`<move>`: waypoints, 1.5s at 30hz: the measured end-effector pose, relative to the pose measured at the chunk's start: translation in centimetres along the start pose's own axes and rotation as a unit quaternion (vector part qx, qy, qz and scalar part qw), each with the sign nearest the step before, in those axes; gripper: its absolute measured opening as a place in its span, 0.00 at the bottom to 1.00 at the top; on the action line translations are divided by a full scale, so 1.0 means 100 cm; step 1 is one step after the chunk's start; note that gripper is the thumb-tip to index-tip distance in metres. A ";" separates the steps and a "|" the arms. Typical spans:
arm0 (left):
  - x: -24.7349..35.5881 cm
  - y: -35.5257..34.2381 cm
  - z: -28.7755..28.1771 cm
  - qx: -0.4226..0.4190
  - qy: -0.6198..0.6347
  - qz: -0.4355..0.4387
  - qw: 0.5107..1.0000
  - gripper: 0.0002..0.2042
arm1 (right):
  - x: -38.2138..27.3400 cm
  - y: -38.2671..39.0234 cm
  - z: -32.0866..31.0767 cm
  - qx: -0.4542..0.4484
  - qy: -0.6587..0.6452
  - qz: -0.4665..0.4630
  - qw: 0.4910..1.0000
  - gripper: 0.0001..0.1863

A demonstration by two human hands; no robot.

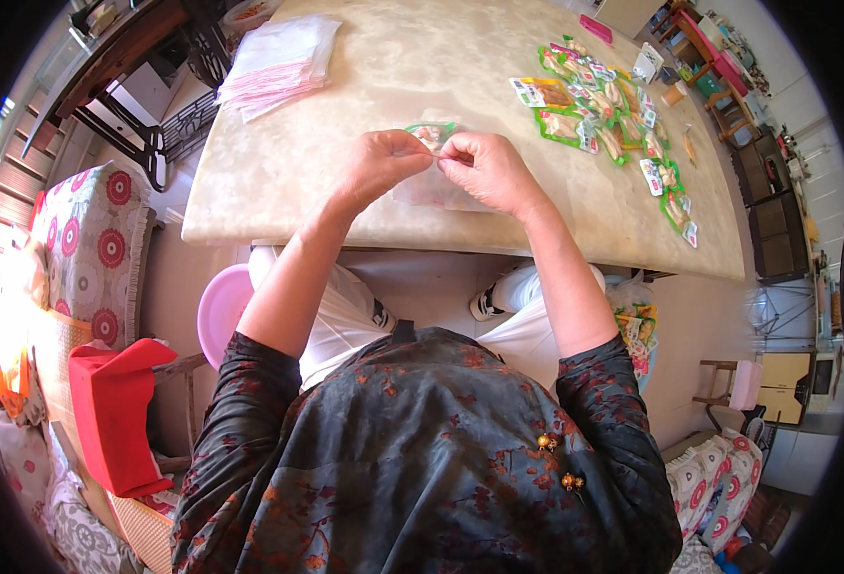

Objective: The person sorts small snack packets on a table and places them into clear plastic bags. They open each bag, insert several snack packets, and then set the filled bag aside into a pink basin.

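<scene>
My left hand (383,165) and my right hand (491,170) meet over the near part of the table. Thumb and fingers of each are pinched together on the edge of a clear plastic bag (427,191), whose see-through sheet lies below them. Just beyond my fingertips shows a green-edged snack packet (433,134) with pale pieces in it. It seems to be inside the bag, though my hands partly hide it. The exact spot where the fingertips meet is too small to make out.
A stack of clear bags with pink edges (283,65) lies at the table's far left. Several green-edged snack packets (599,100) are spread on the right of the marbled table (278,182). A pink basin (219,311) stands below the near edge, left of my legs.
</scene>
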State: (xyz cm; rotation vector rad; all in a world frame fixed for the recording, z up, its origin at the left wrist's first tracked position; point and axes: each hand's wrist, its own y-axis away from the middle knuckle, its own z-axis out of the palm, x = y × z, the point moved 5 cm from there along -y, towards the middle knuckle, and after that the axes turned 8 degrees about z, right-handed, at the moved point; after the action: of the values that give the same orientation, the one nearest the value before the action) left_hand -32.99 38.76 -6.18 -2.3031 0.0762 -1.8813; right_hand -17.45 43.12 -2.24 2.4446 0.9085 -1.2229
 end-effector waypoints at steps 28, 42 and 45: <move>-0.015 0.011 -0.013 0.022 0.118 -0.021 0.993 0.05 | 0.035 0.030 -0.044 -0.001 -0.039 0.081 0.996 0.05; -0.029 0.013 -0.023 0.022 0.108 -0.037 0.993 0.06 | 0.065 0.049 -0.057 0.025 -0.136 0.094 0.986 0.05; 0.002 0.009 -0.021 0.083 -0.228 0.118 0.963 0.11 | 0.065 0.049 -0.054 0.040 -0.159 0.072 0.984 0.05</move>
State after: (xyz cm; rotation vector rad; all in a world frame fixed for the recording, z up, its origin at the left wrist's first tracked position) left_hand -34.95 37.62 -5.76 -2.4194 0.1226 -1.1677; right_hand -8.05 44.65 -4.27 2.2343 0.5931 -1.5619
